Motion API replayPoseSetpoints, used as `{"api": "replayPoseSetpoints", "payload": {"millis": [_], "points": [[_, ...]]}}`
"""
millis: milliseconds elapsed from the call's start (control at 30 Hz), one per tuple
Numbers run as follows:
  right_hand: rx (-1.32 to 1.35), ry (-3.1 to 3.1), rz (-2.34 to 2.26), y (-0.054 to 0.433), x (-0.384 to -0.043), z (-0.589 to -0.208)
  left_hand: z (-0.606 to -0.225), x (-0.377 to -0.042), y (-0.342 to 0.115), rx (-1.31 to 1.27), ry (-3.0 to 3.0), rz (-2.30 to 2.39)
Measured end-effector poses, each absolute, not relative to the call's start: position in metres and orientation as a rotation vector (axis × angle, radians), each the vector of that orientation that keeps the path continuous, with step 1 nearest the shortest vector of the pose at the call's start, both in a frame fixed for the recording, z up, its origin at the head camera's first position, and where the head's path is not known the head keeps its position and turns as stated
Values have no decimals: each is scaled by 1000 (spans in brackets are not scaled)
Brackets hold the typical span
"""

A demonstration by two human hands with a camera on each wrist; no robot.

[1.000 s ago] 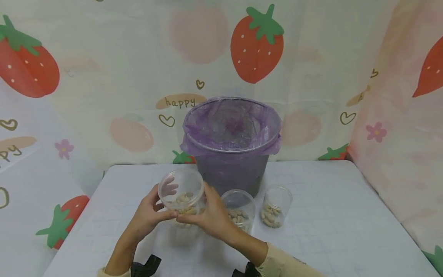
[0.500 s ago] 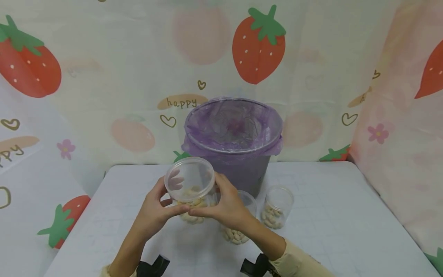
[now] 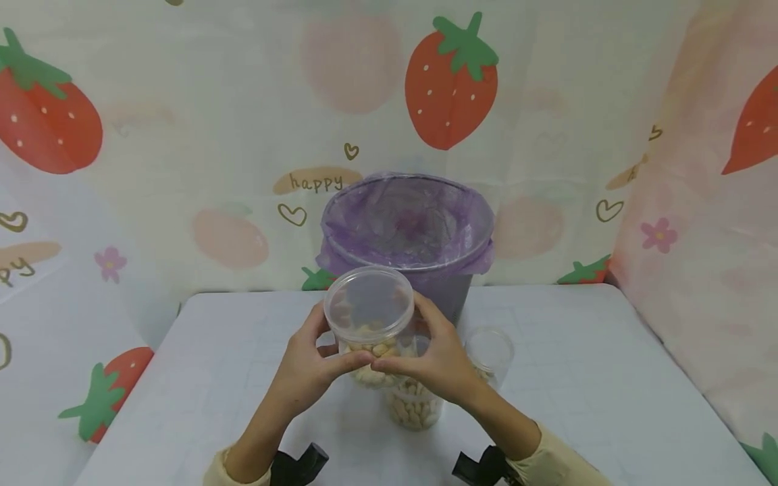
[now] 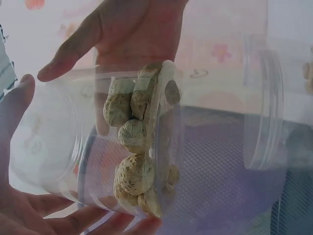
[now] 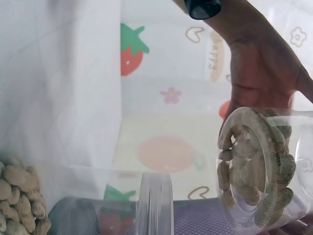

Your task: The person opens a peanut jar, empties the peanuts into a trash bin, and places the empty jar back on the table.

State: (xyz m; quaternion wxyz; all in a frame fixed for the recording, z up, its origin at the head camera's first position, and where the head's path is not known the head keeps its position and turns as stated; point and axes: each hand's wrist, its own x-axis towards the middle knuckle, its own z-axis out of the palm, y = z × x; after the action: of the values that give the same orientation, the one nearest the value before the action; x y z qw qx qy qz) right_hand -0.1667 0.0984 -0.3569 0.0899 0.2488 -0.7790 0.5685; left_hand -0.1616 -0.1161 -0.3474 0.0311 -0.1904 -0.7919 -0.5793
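Observation:
Both hands hold a clear plastic jar (image 3: 369, 307) with peanuts (image 4: 132, 142) at its bottom. My left hand (image 3: 310, 368) grips its left side and my right hand (image 3: 446, 358) its right, with the thumbs nearly meeting at the front. In the head view the jar overlaps a second clear jar (image 3: 415, 410), which stands on the table with peanuts in it. Much of that second jar is hidden behind the held jar and the right hand. The right wrist view shows the held jar's base and the second jar's rim (image 5: 156, 203) apart.
A third, smaller clear jar (image 3: 494, 347) with peanuts stands to the right, partly covered by the right forearm. Behind the jars is a mesh bin (image 3: 454, 304) lined with a purple bag (image 3: 340, 250). Strawberry-printed sheets (image 3: 243, 101) rise around the white table (image 3: 583, 378).
Both hands have carried the jar up and to the right, from left of the second jar to where it overlaps that jar in the head view. The grip stays the same.

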Motion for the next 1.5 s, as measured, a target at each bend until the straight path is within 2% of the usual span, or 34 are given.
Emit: {"api": "replayPoseSetpoints", "payload": {"millis": [800,1500], "points": [[818,-2310,1715,137,-159,-370,-369,-165,-87,-785,-2375,-1801],[875,-2327,1719,143,-167,-371,-376,-168,-81,-799,-2365,-1827]]}}
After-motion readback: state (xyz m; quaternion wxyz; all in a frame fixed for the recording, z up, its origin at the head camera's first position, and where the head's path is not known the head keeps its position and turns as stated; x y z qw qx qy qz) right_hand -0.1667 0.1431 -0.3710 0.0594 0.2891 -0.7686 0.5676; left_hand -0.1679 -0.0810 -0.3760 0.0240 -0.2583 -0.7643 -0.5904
